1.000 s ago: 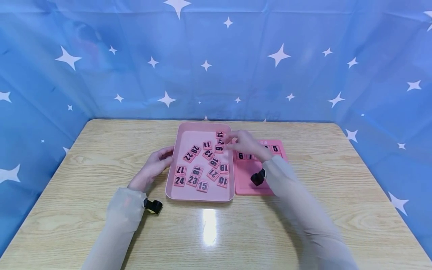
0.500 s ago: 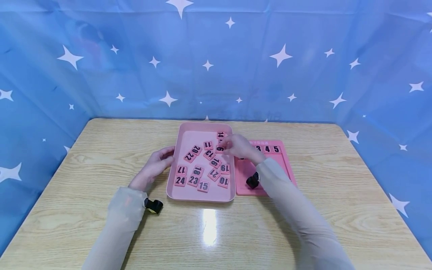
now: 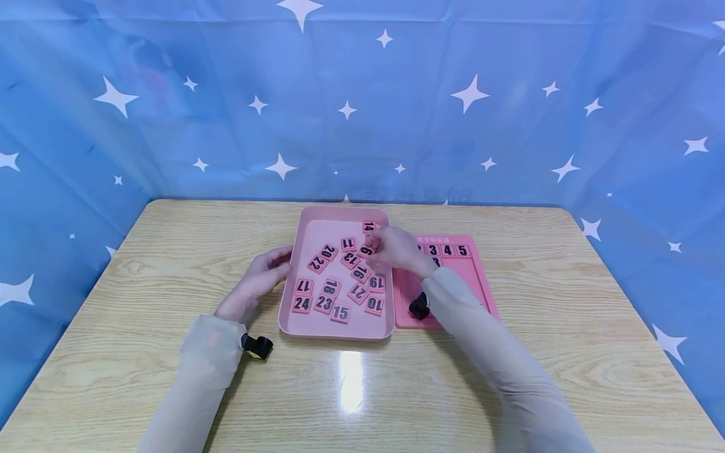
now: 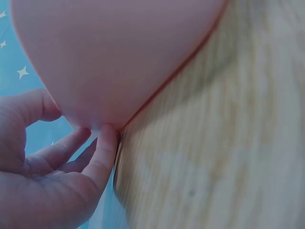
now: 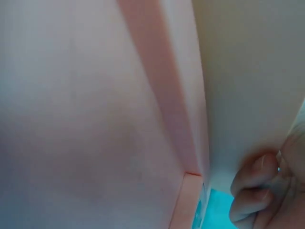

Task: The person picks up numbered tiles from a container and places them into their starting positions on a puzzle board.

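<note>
A light pink tray (image 3: 334, 328) on the table holds many loose pink number tiles, among them 24 (image 3: 301, 304) and 15 (image 3: 340, 313). My left hand (image 3: 257, 280) touches the tray's outer left wall with fingers and thumb, bent slightly in the left wrist view. Over the tray's right edge, my right hand (image 3: 395, 248) pinches a tile (image 3: 365, 251) that reads as 6 or 9. The 14 tile (image 3: 369, 226) lies just beyond it, and another tile between them is mostly covered by the fingers. In the right wrist view the fingers (image 5: 255, 202) look curled, and no tile shows there.
To the tray's right lies a darker pink board (image 3: 467, 277) with tiles such as 4 (image 3: 448, 250) and 5 (image 3: 462, 250) along its top row; my right forearm covers part of it. A blue star-patterned curtain (image 3: 362, 126) stands behind the wooden table (image 3: 294, 402).
My right hand has moved slightly left and down, and its finger and thumb have closed on the 6-or-9 tile, which has tilted. The left hand keeps its place on the tray.
</note>
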Available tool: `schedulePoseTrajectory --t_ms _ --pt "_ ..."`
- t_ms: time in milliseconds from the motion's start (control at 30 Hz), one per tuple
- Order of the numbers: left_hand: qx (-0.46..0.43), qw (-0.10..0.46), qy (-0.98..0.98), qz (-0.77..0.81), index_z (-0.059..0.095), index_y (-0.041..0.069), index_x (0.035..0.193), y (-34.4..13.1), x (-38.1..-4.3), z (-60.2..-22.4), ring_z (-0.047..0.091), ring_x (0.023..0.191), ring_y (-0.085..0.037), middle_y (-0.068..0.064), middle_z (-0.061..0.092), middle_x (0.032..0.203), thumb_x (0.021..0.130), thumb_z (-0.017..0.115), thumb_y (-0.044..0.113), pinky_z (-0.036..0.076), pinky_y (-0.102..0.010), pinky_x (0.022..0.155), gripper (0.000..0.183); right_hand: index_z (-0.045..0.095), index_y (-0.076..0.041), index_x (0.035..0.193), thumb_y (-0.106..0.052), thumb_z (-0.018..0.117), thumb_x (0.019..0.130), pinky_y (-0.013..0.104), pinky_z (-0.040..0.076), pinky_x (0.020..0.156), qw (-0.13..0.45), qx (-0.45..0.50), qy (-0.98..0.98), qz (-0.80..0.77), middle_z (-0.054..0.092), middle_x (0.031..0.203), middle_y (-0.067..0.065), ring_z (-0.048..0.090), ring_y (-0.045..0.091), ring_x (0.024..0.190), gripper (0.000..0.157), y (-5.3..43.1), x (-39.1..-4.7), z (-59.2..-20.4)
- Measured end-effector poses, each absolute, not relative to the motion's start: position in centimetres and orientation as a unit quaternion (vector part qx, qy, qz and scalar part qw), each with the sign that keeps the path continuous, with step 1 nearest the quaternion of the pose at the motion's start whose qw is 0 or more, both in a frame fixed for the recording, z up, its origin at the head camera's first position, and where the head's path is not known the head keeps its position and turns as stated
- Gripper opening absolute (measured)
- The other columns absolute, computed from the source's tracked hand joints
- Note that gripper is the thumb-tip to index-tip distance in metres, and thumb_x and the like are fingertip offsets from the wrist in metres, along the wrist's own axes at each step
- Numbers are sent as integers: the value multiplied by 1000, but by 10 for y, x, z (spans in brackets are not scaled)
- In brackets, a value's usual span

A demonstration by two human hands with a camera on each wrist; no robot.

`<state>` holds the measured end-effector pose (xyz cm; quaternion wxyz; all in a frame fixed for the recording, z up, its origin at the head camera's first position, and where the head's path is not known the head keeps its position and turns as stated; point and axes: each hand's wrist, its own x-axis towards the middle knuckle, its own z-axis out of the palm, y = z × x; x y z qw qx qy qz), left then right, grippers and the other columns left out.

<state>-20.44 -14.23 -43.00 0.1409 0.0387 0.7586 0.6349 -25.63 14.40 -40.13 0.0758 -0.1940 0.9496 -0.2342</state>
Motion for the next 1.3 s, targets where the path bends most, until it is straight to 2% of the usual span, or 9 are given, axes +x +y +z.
schedulePoseTrajectory --t_ms 167,433,633,733,867,1100,1300 --pt "44 143 759 634 31 -8 141 -143 -203 -429 41 124 -36 -28 39 138 95 46 2 45 -22 93 50 68 -10 101 -18 77 73 33 48 78 77 -176 955 -224 65 88 1 59 17 81 30 142 -255 -401" --pt "38 145 762 630 32 -7 141 -142 -203 -430 42 123 -35 -26 41 137 95 45 2 45 -21 92 49 67 -11 102 -12 75 64 32 46 73 99 -163 958 -213 63 86 0 55 19 79 39 143 -254 -398" --pt "37 146 760 632 32 -7 141 -142 -203 -431 42 123 -35 -27 41 137 95 45 2 45 -23 93 49 66 -8 107 -15 78 71 33 51 75 93 -177 947 -253 66 99 5 60 19 85 39 151 -251 -383" --pt "41 145 758 635 32 -8 141 -142 -203 -431 42 123 -35 -28 41 136 94 45 1 45 -21 93 49 66 -7 109 -14 77 73 37 50 80 79 -185 942 -268 66 103 7 60 22 91 38 159 -245 -371" --pt "41 144 758 635 32 -8 141 -142 -203 -431 42 122 -34 -27 41 136 95 44 1 45 -19 92 49 66 -6 108 -18 78 74 42 46 87 55 -177 944 -273 65 103 7 57 26 99 38 178 -236 -359" --pt "40 147 762 629 31 -6 142 -143 -202 -428 41 124 -34 -26 40 137 95 44 3 44 -26 96 49 65 -2 104 -13 75 72 44 46 82 42 -136 955 -262 64 98 11 57 29 93 36 229 -221 -361" --pt "43 143 766 625 31 -7 142 -142 -203 -427 41 124 -36 -27 40 138 95 44 3 45 -25 94 49 64 2 107 -17 75 75 44 46 78 59 -65 967 -238 65 103 18 58 31 89 38 265 -208 -375"
